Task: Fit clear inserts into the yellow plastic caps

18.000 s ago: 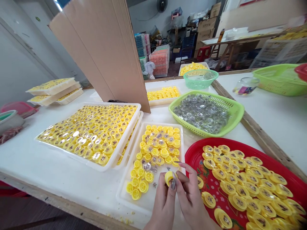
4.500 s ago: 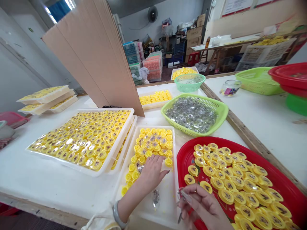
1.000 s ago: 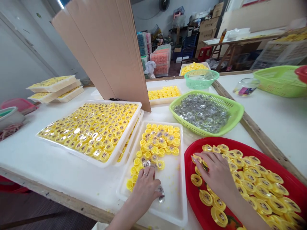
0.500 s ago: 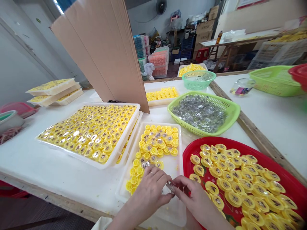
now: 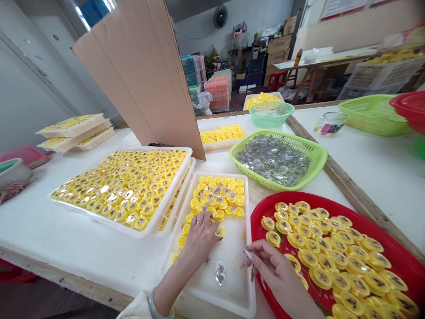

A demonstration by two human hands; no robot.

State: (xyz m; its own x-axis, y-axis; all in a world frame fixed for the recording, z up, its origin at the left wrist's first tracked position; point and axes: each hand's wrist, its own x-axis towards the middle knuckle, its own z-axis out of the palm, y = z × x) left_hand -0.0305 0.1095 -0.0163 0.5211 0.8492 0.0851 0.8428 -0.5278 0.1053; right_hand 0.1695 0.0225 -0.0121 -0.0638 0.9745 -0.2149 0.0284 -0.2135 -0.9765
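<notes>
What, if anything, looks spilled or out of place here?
Tiny yellow crumbs are scattered on the bare floor of the white tray, like spilled debris. Clear plastic pieces also lie loose there, apart from similar-looking ones heaped in the lime-green basket.

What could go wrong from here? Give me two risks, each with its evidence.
The clear pieces lie loose between the left hand and right hand, so either might knock them. The right hand is also close to the red tray, so it could nudge nearby yellow pieces.

Readable text: none | wall notice (image 5: 343, 8): blurred | carton (image 5: 279, 43) marks: too small
</notes>
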